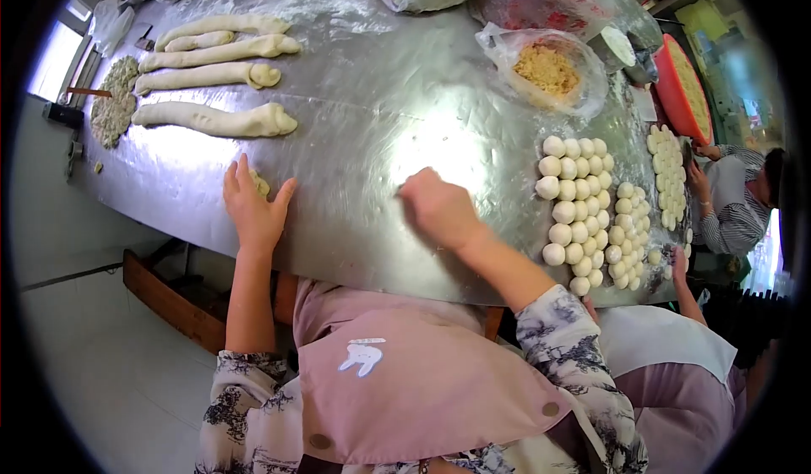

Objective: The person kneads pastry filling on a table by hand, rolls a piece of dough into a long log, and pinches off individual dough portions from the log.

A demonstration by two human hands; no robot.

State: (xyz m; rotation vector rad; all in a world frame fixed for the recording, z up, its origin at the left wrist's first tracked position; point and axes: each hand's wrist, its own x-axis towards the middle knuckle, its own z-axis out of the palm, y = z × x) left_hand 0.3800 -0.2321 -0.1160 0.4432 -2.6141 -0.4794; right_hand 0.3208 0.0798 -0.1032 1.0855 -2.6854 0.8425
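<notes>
My left hand [250,208] lies on the steel table with its thumb and fingers apart. A small yellowish lump [260,185] sits beside its fingers, partly hidden by them. My right hand [441,209] is curled into a fist, knuckles up, over the middle of the table; whatever is under or inside it is hidden. Beyond my left hand lies a thick dough roll [215,120], with more long dough rolls [211,78] behind it. To the right of my right hand stand rows of round dough balls [580,188].
An open plastic bag [498,47] holds crumbly yellow filling [547,70]. Flattened dough pieces [667,178] and a red basin [676,94] are at the right, near a person in a striped sleeve [726,231]. Another person sits close on my right. A crumbly pale heap [112,106] lies far left.
</notes>
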